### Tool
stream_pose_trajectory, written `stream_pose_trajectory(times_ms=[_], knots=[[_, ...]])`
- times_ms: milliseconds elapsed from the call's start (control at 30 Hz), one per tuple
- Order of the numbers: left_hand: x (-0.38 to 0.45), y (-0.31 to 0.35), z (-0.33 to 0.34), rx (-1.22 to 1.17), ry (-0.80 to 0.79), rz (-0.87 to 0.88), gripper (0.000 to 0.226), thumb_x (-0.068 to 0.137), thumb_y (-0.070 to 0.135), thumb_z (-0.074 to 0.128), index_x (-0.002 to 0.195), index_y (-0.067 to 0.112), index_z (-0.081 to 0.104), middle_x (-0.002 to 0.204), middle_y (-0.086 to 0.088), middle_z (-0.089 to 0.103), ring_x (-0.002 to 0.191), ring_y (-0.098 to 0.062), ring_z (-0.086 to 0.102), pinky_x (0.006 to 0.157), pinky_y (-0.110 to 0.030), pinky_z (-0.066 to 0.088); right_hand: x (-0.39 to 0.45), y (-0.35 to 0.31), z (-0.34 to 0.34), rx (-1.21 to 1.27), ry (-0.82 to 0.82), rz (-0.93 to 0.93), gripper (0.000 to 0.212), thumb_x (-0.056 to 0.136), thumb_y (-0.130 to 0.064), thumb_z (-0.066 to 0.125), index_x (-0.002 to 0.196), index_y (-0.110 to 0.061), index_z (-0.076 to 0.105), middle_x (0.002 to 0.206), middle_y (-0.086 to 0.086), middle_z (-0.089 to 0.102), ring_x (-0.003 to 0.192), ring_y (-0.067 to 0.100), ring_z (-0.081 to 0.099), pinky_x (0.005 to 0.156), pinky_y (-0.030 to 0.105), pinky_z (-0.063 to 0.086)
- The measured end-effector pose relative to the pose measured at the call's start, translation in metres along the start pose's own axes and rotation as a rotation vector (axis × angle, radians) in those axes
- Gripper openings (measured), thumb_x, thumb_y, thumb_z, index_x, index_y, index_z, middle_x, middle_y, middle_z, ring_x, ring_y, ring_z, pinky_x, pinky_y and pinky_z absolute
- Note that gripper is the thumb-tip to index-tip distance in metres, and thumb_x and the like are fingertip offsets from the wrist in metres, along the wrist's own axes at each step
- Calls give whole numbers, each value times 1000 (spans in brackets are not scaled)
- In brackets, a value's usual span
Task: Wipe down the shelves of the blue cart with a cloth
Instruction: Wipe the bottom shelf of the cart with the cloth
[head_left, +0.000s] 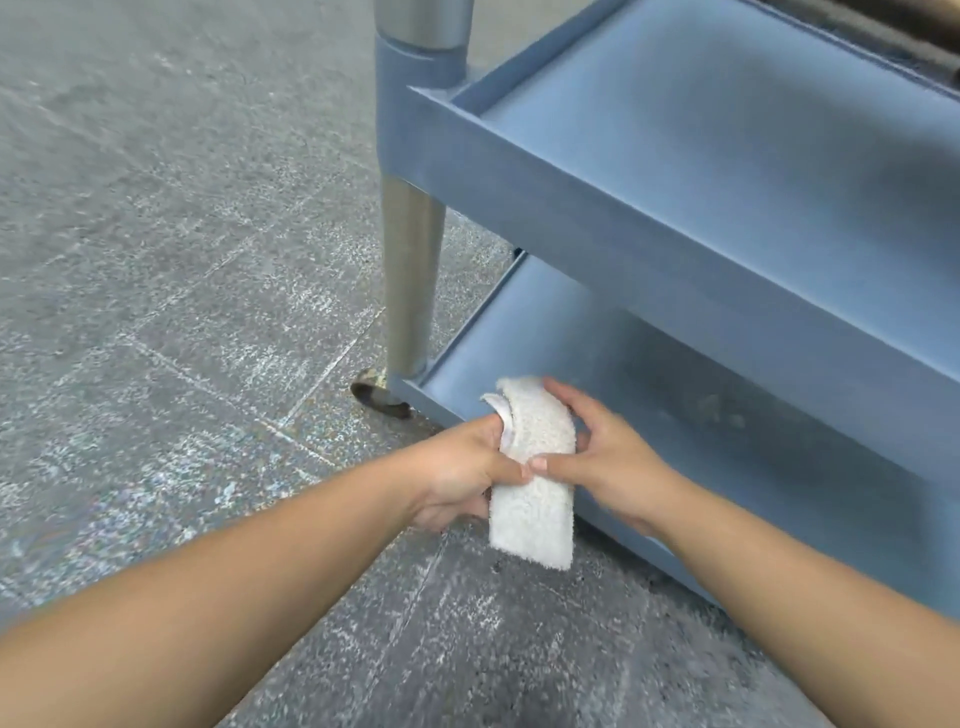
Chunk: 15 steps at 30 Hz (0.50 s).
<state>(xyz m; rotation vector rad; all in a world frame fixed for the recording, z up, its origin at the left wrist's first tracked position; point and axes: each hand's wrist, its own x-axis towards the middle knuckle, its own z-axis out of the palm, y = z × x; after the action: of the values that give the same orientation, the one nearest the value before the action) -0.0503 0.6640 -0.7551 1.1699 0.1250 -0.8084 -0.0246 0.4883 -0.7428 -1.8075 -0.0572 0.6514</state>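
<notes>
A folded white terry cloth (535, 467) hangs between both my hands, just over the front left corner of the blue cart's bottom shelf (701, 374). My left hand (462, 467) grips its left edge from below. My right hand (602, 452) pinches its right side, thumb pressed on the front. The cart's middle shelf (727, 135) is a shallow blue tray above and to the right. The cloth's lower end dangles past the shelf's front wall, above the floor.
A round metal leg (413, 275) stands at the cart's near left corner, with a caster wheel (376, 397) under it. Grey speckled tiled floor (182, 260) spreads to the left and in front. A dark object sits at the top right edge.
</notes>
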Motion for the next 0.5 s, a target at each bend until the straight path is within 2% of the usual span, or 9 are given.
stream_pose_trajectory(times_ms=[100, 167, 200, 267, 300, 333, 400, 433, 500], knots=[[30, 0, -7, 15, 31, 57, 55, 92, -15, 45, 134, 20, 48, 125, -12, 65, 115, -27, 63, 97, -56, 48, 25, 11, -7, -62, 178, -100, 74, 77, 8, 74, 138, -23, 46, 138, 2, 56, 120, 15, 58, 106, 40, 45], [47, 8, -14, 7, 113, 161, 56, 90, -17, 46, 129, 22, 50, 116, -10, 67, 106, -25, 66, 92, -49, 52, 49, 10, -12, -163, 330, -162, 70, 73, -8, 77, 130, -37, 49, 132, -4, 60, 116, 14, 60, 103, 39, 47], [55, 12, -19, 2, 160, 215, 58, 89, -18, 47, 128, 25, 50, 112, -9, 67, 102, -25, 66, 88, -44, 53, 64, 9, -15, -207, 399, -181, 68, 72, -14, 77, 130, -38, 50, 130, -5, 61, 114, 14, 61, 100, 38, 49], [66, 18, -32, 64, 253, 259, 64, 90, -9, 55, 142, 24, 38, 116, -6, 66, 100, -22, 65, 87, -35, 50, 93, 10, -23, -260, 485, -183, 65, 75, -16, 76, 134, -32, 52, 132, -3, 60, 114, 16, 60, 100, 37, 48], [68, 20, -41, 196, 298, 256, 69, 91, -1, 59, 149, 20, 29, 126, -5, 62, 103, -19, 64, 89, -28, 48, 108, 13, -27, -308, 485, -151, 63, 78, -15, 75, 135, -28, 52, 135, -1, 57, 118, 18, 58, 102, 36, 46], [69, 19, -49, 427, 336, 245, 72, 91, 10, 62, 152, 18, 24, 138, -5, 55, 112, -17, 60, 93, -24, 46, 121, 18, -30, -419, 457, -94, 62, 80, -14, 73, 137, -23, 50, 141, 2, 51, 124, 20, 53, 105, 34, 42], [68, 8, -64, 1039, 333, 233, 74, 91, 32, 61, 153, 16, 21, 154, -8, 37, 140, -25, 36, 111, -31, 30, 137, 32, -28, -756, 378, 63, 64, 84, -22, 68, 143, -19, 44, 151, 9, 35, 134, 27, 39, 109, 32, 33], [66, 0, -69, 1311, 277, 215, 78, 92, 43, 57, 153, 15, 18, 159, -10, 26, 147, -27, 18, 118, -38, 18, 141, 38, -22, -863, 382, 104, 67, 85, -31, 66, 145, -19, 40, 155, 11, 26, 138, 29, 32, 111, 33, 29], [63, -16, -73, 1686, 165, 113, 91, 90, 61, 47, 154, 12, 6, 163, -13, 4, 149, -30, -5, 120, -48, -2, 147, 48, -5, -920, 424, 80, 76, 85, -47, 62, 149, -23, 28, 161, 11, 8, 146, 30, 13, 116, 39, 20]])
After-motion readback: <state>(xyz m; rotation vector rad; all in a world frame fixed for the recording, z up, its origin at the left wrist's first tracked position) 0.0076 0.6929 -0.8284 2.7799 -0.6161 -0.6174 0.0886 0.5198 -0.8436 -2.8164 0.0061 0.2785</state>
